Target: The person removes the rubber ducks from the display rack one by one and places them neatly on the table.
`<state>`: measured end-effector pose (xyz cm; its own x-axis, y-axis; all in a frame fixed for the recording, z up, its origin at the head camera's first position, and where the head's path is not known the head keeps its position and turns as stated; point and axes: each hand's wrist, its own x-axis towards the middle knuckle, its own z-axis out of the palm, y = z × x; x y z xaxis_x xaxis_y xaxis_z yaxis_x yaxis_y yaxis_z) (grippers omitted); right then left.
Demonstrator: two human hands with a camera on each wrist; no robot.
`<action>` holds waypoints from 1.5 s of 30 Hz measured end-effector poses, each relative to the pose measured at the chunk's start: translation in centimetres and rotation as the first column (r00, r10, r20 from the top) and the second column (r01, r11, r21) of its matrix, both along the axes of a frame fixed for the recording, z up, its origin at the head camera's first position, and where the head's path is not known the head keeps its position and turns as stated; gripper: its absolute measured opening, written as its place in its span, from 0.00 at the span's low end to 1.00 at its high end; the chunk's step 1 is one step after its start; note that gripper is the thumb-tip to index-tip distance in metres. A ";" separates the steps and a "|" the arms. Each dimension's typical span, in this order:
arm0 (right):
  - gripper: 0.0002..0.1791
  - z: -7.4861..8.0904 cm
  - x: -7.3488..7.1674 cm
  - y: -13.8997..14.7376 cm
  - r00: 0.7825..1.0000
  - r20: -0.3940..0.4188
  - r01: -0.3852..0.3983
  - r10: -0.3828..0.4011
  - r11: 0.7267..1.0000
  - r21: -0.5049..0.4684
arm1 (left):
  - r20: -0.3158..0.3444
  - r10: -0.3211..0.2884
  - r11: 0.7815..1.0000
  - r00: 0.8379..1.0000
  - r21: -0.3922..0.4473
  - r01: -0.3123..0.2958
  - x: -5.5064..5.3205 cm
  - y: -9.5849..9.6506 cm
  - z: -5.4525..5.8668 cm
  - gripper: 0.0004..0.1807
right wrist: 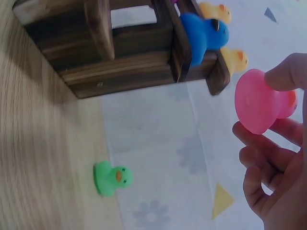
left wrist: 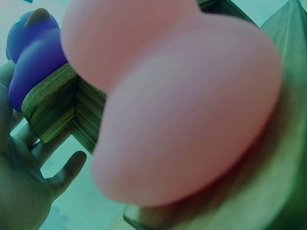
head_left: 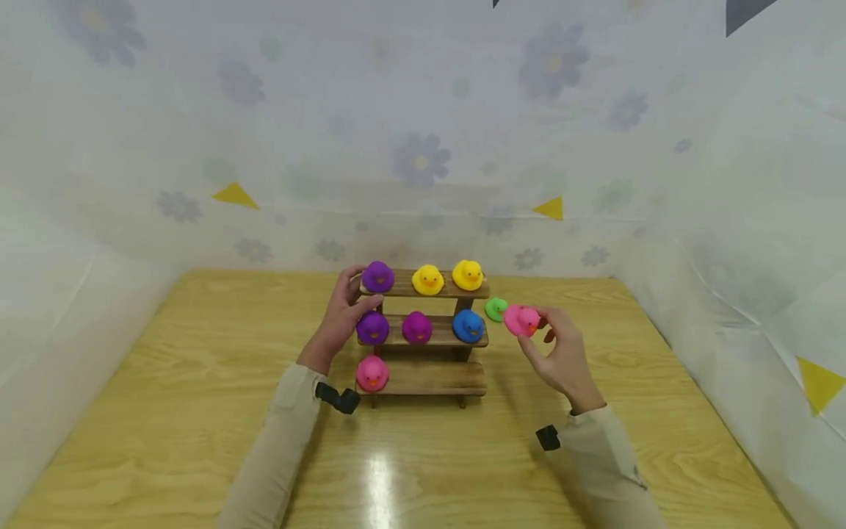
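Observation:
My left hand [head_left: 340,312] holds the left end of a three-tier wooden display stand [head_left: 429,378], thumb in front between the upper two shelves. Beside that thumb sit two purple rubber ducks, one on the top shelf [head_left: 378,277] and one on the middle shelf [head_left: 373,328]. A pink rubber duck [left wrist: 192,110] on the bottom shelf fills much of the left wrist view. Right of the stand, my right hand [head_left: 560,356] pinches another pink rubber duck [right wrist: 256,101] between thumb and fingers, its flat base turned toward the stand in the right wrist view.
Two yellow ducks [head_left: 428,280] share the top shelf; a magenta duck [head_left: 417,328] and a blue duck [head_left: 468,326] stand on the middle one. A green duck [right wrist: 111,178] is on the wood-grain table [head_left: 218,382] right of the stand. Floral sheeting [head_left: 423,95] hangs behind.

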<state>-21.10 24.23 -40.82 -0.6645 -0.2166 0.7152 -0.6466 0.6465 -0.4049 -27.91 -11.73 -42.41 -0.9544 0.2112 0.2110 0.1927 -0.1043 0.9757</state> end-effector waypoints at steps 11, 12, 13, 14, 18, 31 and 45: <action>0.21 -3.0 -2.0 2.4 0.977 0.185 0.107 -0.102 0.994 -0.019 | 0.023 0.007 1.000 1.000 -0.004 -0.007 0.5 -0.1 -0.8 0.31; 0.20 -3.3 -2.2 2.6 0.970 0.220 0.116 -0.107 0.993 -0.027 | 0.021 0.007 1.000 1.000 -0.006 -0.007 0.4 -0.1 -0.9 0.31; 0.20 -3.7 -2.4 2.8 0.962 0.253 0.122 -0.108 0.992 -0.040 | 0.021 0.005 1.000 1.000 -0.007 -0.005 0.4 -0.1 -0.9 0.31; 0.19 -4.0 -2.6 3.1 0.953 0.283 0.130 -0.111 0.990 -0.050 | 0.021 0.005 1.000 1.000 -0.008 -0.005 0.3 -0.2 -0.9 0.31; 0.19 -5.3 -3.5 3.8 0.924 0.364 0.155 -0.118 0.985 -0.074 | 0.019 0.013 1.000 1.000 -0.006 -0.013 0.1 -0.4 -0.8 0.31; 0.25 -8.0 -6.3 3.3 0.795 0.588 0.265 -0.151 0.958 -0.113 | -0.004 0.007 1.000 1.000 -0.001 -0.007 0.0 -0.5 -0.6 0.30; 0.23 -9.0 -9.2 4.1 0.848 0.489 0.263 -0.204 0.963 -0.055 | -0.003 -0.004 1.000 1.000 -0.003 0.004 0.0 -0.1 0.1 0.31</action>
<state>-30.28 28.30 -49.84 -0.9493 0.0518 0.3100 -0.1926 0.6835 -0.7041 -27.92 -11.80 -42.33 -0.9530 0.2155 0.2132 0.1951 -0.1023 0.9754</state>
